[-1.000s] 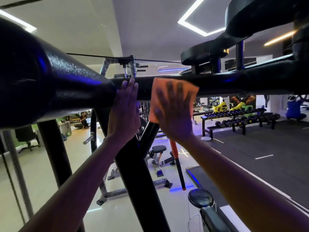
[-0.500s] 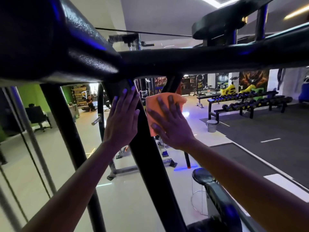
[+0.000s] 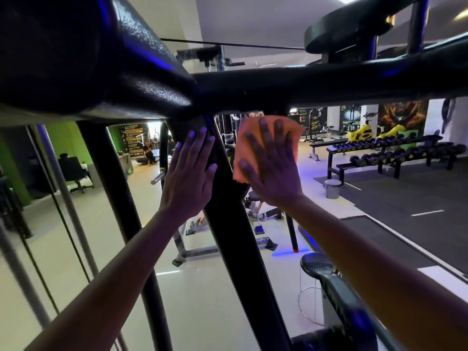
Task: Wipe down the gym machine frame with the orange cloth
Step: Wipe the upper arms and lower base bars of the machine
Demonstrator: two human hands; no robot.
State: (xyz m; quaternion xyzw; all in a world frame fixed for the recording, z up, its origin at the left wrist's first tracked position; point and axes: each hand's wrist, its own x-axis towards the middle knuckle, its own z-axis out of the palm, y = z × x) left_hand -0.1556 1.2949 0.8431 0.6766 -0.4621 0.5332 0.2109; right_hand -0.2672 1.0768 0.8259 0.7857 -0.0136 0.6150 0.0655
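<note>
The black gym machine frame (image 3: 316, 84) crosses the top of the view, and a slanted black post (image 3: 235, 239) runs down from it through the middle. My right hand (image 3: 272, 171) lies flat with spread fingers on the orange cloth (image 3: 244, 145), pressing it against a black bar just right of the post, below the horizontal beam. My left hand (image 3: 188, 173) rests flat, fingers straight, on the upper left side of the slanted post. The bar behind the cloth is mostly hidden.
A thick black padded tube (image 3: 88, 54) looms at upper left. A second black post (image 3: 116, 198) stands left of my arm. A padded seat (image 3: 342, 300) sits at lower right. Dumbbell racks (image 3: 395, 153), a grey bucket (image 3: 332, 188) and other machines stand farther off.
Both hands have come down from the horizontal beam onto the slanted parts below it. The cloth moved down with my right hand, and the view tilted lower.
</note>
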